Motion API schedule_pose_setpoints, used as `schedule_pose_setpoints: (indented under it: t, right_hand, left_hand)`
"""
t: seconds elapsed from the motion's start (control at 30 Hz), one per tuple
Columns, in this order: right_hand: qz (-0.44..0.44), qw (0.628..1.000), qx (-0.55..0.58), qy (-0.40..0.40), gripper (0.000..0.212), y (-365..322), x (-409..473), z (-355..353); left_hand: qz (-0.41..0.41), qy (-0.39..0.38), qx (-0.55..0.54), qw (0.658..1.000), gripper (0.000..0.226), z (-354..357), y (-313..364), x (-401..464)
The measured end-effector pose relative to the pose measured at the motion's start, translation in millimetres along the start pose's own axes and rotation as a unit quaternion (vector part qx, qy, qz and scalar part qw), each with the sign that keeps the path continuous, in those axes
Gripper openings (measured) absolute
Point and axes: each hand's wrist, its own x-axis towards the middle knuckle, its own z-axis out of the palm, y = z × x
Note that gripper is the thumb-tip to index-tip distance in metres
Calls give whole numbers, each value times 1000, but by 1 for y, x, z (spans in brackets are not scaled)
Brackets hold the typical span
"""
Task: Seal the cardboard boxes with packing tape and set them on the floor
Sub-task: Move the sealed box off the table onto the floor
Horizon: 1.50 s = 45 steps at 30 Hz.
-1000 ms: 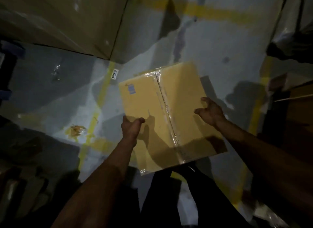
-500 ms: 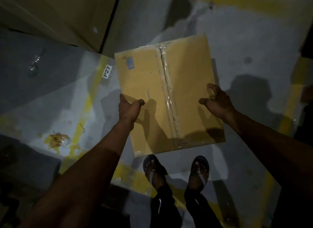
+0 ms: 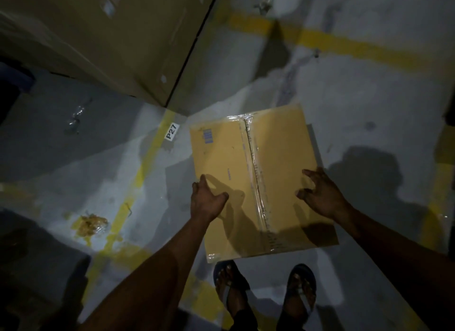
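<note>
Setting the flat tan cardboard box, its seam taped clear, onto the grey floor.
Between spread left hand and right hand, both apparently letting go; next likely withdrawing.

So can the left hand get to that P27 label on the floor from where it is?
Probably yes: the P27 label lies uncovered on the floor left of the taped cardboard box, with nothing between it and the left hand.

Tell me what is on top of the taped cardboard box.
Clear packing tape runs along the centre seam of the cardboard box; a small blue print marks one corner. The left hand and right hand lie over it. Contents are hidden.
</note>
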Motion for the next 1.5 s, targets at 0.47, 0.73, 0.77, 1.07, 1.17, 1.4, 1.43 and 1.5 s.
schedule_pose_setpoints:
  t: [0.47, 0.73, 0.77, 1.07, 1.17, 1.4, 1.43, 1.5]
  right_hand:
    - [-14, 976, 215, 1, 15, -81, -217, -97]
    - [-57, 972, 221, -48, 14, -118, -359, -118]
    - [-63, 976, 200, -64, 14, -123, -375, -115]
    - [-150, 976, 3, -160, 18, -155, -482, -67]
    - [-197, 966, -22, -166, 26, -186, -514, -41]
    - [-321, 925, -104, -174, 34, -260, -612, 69]
    - [-337, 919, -103, -179, 32, -272, -627, 85]
    - [-362, 910, -89, -184, 20, -294, -656, 116]
  left_hand:
    - [26, -55, -131, 990, 39, -104, 64, -231]
    - [-13, 0, -223, 975, 26, -135, 22, -430]
    - [-10, 7, -234, 972, 27, -137, 15, -451]
    - [14, 62, -286, 956, 57, -155, -97, -559]
    - [23, 102, -332, 937, 40, -171, -139, -580]
    - [43, 187, -393, 899, 30, -216, -280, -643]
    - [45, 206, -401, 891, 32, -224, -303, -651]
    - [33, 236, -412, 880, 34, -241, -343, -670]
